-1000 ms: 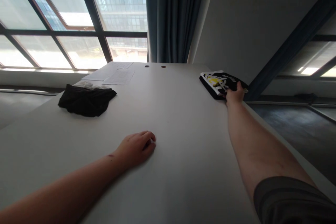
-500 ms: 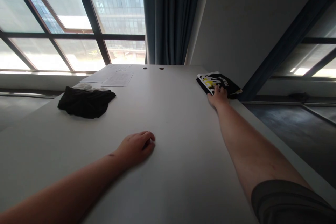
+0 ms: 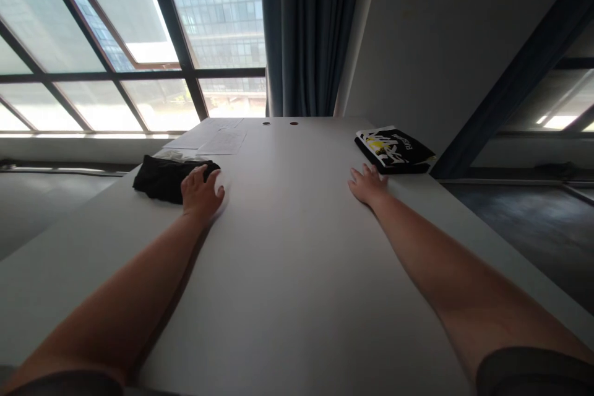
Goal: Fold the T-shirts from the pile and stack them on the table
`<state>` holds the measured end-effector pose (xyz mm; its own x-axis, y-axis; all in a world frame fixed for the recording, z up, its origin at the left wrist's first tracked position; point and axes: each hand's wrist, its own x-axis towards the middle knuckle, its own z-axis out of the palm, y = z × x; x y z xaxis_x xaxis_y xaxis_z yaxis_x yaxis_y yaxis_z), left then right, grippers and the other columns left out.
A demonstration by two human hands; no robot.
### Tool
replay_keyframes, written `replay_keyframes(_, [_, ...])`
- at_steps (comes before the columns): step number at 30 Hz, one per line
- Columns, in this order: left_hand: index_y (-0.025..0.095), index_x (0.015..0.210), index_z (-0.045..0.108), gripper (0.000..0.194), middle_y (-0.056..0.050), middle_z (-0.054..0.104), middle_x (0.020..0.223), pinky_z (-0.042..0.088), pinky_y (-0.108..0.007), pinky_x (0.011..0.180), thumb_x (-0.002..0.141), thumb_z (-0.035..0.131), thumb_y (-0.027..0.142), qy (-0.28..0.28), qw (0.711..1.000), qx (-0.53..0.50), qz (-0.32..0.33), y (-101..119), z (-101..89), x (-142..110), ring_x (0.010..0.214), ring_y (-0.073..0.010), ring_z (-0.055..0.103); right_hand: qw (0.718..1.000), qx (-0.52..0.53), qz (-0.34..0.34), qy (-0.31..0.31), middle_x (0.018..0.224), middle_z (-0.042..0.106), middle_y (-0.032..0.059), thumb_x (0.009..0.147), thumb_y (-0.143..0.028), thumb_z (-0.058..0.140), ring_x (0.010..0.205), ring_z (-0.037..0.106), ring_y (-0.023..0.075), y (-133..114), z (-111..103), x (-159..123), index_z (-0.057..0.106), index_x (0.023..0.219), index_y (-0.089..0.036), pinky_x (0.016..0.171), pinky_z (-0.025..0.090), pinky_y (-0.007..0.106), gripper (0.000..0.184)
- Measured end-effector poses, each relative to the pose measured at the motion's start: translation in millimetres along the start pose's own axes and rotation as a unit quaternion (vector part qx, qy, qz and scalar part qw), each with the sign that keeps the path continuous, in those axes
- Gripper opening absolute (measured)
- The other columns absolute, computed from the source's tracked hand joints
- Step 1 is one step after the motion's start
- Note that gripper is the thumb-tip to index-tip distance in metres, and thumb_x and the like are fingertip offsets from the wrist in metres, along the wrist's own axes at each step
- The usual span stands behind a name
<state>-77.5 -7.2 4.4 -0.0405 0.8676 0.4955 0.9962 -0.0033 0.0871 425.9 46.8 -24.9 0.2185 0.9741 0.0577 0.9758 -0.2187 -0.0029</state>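
My left hand (image 3: 202, 190) reaches over the right end of a crumpled black cloth (image 3: 160, 178), fingers apart; whether it touches the cloth I cannot tell. On the right side of the table, my right hand (image 3: 367, 184) has its fingers spread and holds nothing. It is just in front of a flat black bundle (image 3: 408, 148) with a white and yellow print and pale lettering, which looks like folded printed fabric. Both things lie on the white table (image 3: 288, 260).
Sheets of paper (image 3: 221, 142) lie at the far left of the table, with something pale and crumpled (image 3: 179, 156) behind the cloth. Two round holes pierce the far end. Beyond stand a blue curtain (image 3: 309, 37) and windows (image 3: 223, 12).
My left hand has moved forward and left to the black cloth, its curled fingers opening. My right hand has come off the printed bundle, slightly left and toward me. The view has shifted a little left.
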Motion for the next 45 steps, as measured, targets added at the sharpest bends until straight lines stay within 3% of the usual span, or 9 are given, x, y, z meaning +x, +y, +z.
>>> replay_keyframes(7, [0.005,0.147,0.050,0.066,-0.031,0.049,0.150,0.037,-0.061,0.113,0.095,0.045,0.046,-0.101,0.949,0.008,-0.300,-67,4.2,26,0.139,-0.0456,0.043,0.988,0.028,-0.149,-0.029,0.170,0.026,0.0089,0.112,-0.044,0.032,0.158,0.026,0.0286,-27,-1,-51,0.036,0.170,-0.027,0.130,0.022,0.061,0.060])
replay_keyframes(13, [0.013,0.131,0.062,0.048,-0.023,0.058,0.139,0.040,-0.065,0.108,0.101,0.035,0.039,-0.091,0.958,-0.047,-0.268,-58,-9.9,18,0.132,-0.0431,0.051,0.978,0.025,-0.205,-0.043,0.171,0.025,0.0077,0.112,-0.043,0.034,0.158,0.026,0.0289,-40,-8,-92,0.041,0.168,-0.026,0.131,0.023,0.059,0.058])
replay_keyframes(17, [0.007,0.142,0.046,0.050,-0.024,0.021,0.167,0.032,-0.063,0.121,0.104,0.034,0.036,0.001,0.961,-0.025,-0.277,-61,-23.9,4,0.154,-0.0434,0.024,0.970,0.031,-0.237,-0.049,0.171,0.025,0.0073,0.112,-0.043,0.037,0.158,0.026,0.0290,-45,-11,-101,0.041,0.168,-0.027,0.131,0.021,0.060,0.058])
replay_keyframes(20, [-0.007,0.149,0.026,0.075,-0.035,0.029,0.159,0.038,-0.064,0.115,0.103,0.039,0.051,-0.076,0.947,-0.056,-0.308,-78,-31.5,0,0.145,-0.0479,0.038,0.966,0.040,-0.251,-0.046,0.169,0.028,0.0076,0.112,-0.043,0.040,0.156,0.029,0.0264,-42,-12,-97,0.044,0.166,-0.028,0.132,0.023,0.054,0.057])
replay_keyframes(25, [0.004,0.138,0.054,0.060,-0.028,0.052,0.146,0.048,-0.061,0.109,0.098,0.049,0.050,-0.151,0.943,-0.038,-0.292,-88,-25.0,16,0.135,-0.0459,0.051,0.962,0.050,-0.269,-0.029,0.167,0.033,0.0085,0.111,-0.041,0.045,0.154,0.034,0.0268,-38,-8,-90,0.049,0.163,-0.026,0.131,0.026,0.048,0.055])
replay_keyframes(31, [0.017,0.136,0.060,0.047,-0.021,0.055,0.146,0.052,-0.049,0.110,0.097,0.046,0.039,-0.220,0.970,0.021,-0.105,-10,-10.2,21,0.130,-0.0386,0.061,0.954,0.092,-0.284,-0.001,0.160,0.043,0.0115,0.107,-0.040,0.052,0.147,0.042,0.0295,-36,3,-81,0.058,0.157,-0.024,0.128,0.031,0.048,0.053])
replay_keyframes(39, [0.022,0.121,0.068,0.036,-0.011,0.068,0.134,0.054,-0.036,0.103,0.102,0.048,0.045,-0.191,0.951,-0.119,0.213,130,-28.6,-44,0.119,-0.0270,0.068,0.886,0.328,-0.302,0.127,0.132,0.064,0.0113,0.104,-0.032,0.043,0.128,0.059,0.0225,-26,-2,-75,0.072,0.130,-0.015,0.120,0.044,0.037,0.042])
replay_keyframes(42, [0.024,0.106,0.072,0.048,-0.006,0.077,0.103,0.055,-0.032,0.089,0.108,0.034,0.052,-0.190,0.916,-0.231,0.266,152,-44.8,-64,0.097,-0.0211,0.072,0.889,0.351,-0.275,0.106,0.133,0.065,0.0098,0.106,-0.037,0.044,0.128,0.060,0.0224,-26,-6,-77,0.070,0.132,-0.017,0.119,0.046,0.038,0.042])
replay_keyframes(45, [0.024,0.102,0.071,0.046,-0.005,0.077,0.101,0.055,-0.032,0.091,0.109,0.032,0.046,-0.114,0.934,-0.251,0.225,150,-47.6,-66,0.095,-0.0198,0.072,0.901,0.312,-0.302,0.013,0.137,0.065,0.0083,0.103,-0.036,0.053,0.132,0.059,0.0238,-30,-8,-79,0.073,0.129,-0.019,0.121,0.044,0.040,0.036])
